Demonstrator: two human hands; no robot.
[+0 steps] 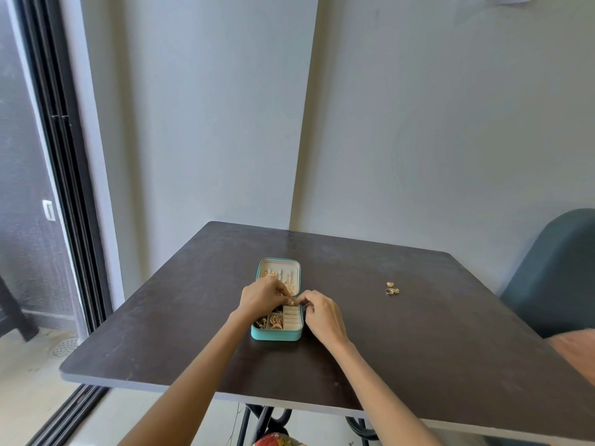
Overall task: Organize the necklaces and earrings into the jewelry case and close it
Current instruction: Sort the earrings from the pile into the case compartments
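I am working over one dark bench, where one teal case is lying open at the middle, its lid tipped away at the far end. My left hand and right hand are meeting above the case's hinge line, both grips curling on one small gold piece, too small to name. I judge it is going into a compartment; I should be lowering it slowly, keeping chains untangled. Three gold pieces are lying far right, apart from the case.
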